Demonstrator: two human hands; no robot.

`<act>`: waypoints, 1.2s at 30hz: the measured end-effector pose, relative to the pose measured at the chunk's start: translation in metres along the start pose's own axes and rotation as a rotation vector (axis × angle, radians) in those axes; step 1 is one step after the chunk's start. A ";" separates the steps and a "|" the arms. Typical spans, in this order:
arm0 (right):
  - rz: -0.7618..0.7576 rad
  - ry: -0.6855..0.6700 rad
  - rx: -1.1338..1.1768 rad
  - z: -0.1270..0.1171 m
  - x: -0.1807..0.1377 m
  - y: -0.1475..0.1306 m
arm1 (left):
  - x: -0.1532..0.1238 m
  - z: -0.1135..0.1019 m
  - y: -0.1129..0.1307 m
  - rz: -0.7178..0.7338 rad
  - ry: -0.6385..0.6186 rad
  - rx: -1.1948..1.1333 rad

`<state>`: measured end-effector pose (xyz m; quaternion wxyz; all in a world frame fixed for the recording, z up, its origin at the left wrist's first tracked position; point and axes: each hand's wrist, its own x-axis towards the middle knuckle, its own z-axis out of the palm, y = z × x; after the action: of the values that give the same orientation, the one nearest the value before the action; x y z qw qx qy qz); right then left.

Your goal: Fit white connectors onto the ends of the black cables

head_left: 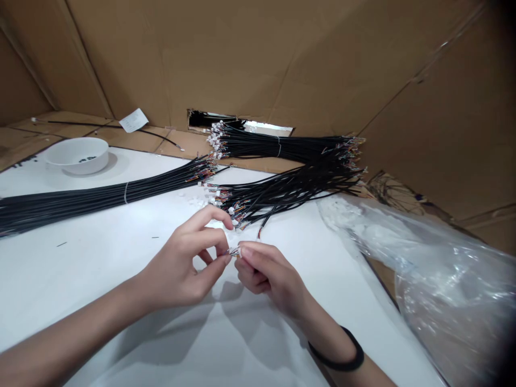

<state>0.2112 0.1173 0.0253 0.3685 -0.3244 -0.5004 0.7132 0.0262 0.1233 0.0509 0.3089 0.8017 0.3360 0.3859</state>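
My left hand (197,258) pinches thin wires (234,252) between thumb and forefinger, its other fingers curled above. Against those fingertips, my right hand (268,274) is closed, thumb and forefinger gripping a small white connector (240,250) that the wires run to. My fingers hide much of both. Just beyond my hands lies a loose pile of black cables (290,185) with white connectors and coloured wire ends at its left. A tied bundle of black cables (278,146) rests behind it.
A long tied bundle of black cables (88,196) stretches across the left of the white table (133,252). Behind it stands a white bowl (78,156) holding small dark pieces. Clear plastic bags (435,269) cover the right side. Cardboard walls (242,54) enclose the back.
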 end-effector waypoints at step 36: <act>0.015 0.021 -0.251 -0.003 0.001 0.002 | -0.001 0.008 0.000 -0.239 -0.002 -0.059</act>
<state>0.2127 0.1190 0.0230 0.3248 -0.3793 -0.5792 0.6444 0.0320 0.1207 0.0467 0.3766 0.7468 0.4173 0.3554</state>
